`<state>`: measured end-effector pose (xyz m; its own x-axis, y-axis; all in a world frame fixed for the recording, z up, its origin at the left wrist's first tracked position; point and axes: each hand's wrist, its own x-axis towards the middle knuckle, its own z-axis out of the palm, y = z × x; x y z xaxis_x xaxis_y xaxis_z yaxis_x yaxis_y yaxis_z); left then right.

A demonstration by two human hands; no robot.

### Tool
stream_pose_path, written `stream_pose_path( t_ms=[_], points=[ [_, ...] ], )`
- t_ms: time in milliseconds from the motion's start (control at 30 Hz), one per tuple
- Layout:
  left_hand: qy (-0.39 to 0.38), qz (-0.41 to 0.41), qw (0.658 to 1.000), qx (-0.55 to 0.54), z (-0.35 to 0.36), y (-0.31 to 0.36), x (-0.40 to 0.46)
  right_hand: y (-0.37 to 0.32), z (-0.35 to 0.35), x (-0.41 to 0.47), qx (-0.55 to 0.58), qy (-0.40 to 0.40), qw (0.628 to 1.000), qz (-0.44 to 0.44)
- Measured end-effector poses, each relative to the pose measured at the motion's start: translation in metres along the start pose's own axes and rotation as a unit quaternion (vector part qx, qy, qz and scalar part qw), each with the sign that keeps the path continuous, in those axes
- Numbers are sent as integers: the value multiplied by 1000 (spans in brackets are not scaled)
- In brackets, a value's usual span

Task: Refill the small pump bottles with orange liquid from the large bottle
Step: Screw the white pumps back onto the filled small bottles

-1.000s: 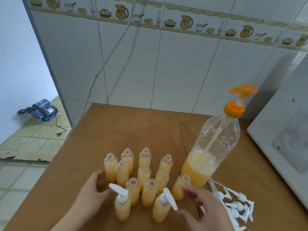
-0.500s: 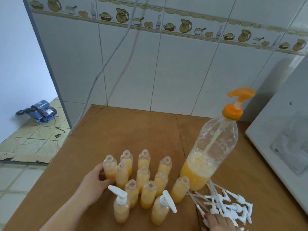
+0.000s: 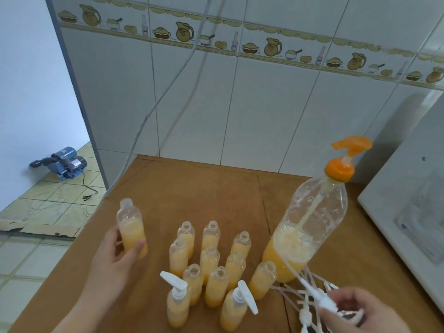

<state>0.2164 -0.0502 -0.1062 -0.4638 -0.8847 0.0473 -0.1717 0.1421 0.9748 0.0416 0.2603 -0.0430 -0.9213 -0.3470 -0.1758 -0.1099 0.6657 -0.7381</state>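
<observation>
The left hand (image 3: 115, 253), at lower left of the frame, curls its fingers and thumb round one small uncapped bottle (image 3: 131, 228), part-full of orange liquid and held above the brown table (image 3: 182, 193), left of and apart from the cluster. Open tabletop lies behind it up to the tiled wall (image 3: 240, 111); the table's left edge runs just beside the hand, with floor tiles (image 3: 55, 207) below and a blue pump motor (image 3: 64, 163) at far left.

The right hand (image 3: 360, 313), at lower right, grips a white pump head (image 3: 322, 300), its dip tube slanting up-left toward the large bottle (image 3: 310, 229). Loose white pump heads (image 3: 305, 311) lie in a heap just left of that hand.

In the lower centre stand the small bottles (image 3: 211, 251), close together; the two capped bottles (image 3: 177, 301) are nearest the camera, the others uncapped. The large bottle, with orange pump top, stands touching the cluster's right side, orange liquid low in it. A white appliance (image 3: 408, 212) fills the right edge.
</observation>
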Motion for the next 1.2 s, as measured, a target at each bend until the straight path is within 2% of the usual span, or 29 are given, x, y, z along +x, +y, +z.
stream_pose_path(
  t_ms=[100, 233, 400, 567, 733, 933, 1000, 1100, 1200],
  points=[
    [-2, 53, 999, 14, -8, 25, -2, -41, -28, -12, 57, 11, 992, -108],
    [-36, 112, 992, 39, -4, 50, -12, -75, -17, -20, 116, 24, 954, -275],
    [-51, 179, 981, 52, 6, 67, -26, -97, -2, -18, 127, 48, 921, -366],
    [-68, 228, 969, 69, 6, 76, -33, -93, -3, -12, 45, 51, 923, -379],
    [-73, 249, 962, 86, 5, 77, -30, -96, -12, -9, 12, 27, 919, -394],
    [-92, 259, 955, 109, 1, 80, -25, -116, -35, -2, -106, 54, 898, -425],
    [-114, 257, 954, 101, 3, 85, -25, -129, -40, 2, -63, 17, 900, -430],
    [-169, 240, 954, 53, 11, 97, -33, -148, -34, 5, 60, -95, 905, -410],
    [-214, 157, 963, -48, 23, 107, -47, -163, -7, 6, 115, -106, 914, -374]
  ],
)
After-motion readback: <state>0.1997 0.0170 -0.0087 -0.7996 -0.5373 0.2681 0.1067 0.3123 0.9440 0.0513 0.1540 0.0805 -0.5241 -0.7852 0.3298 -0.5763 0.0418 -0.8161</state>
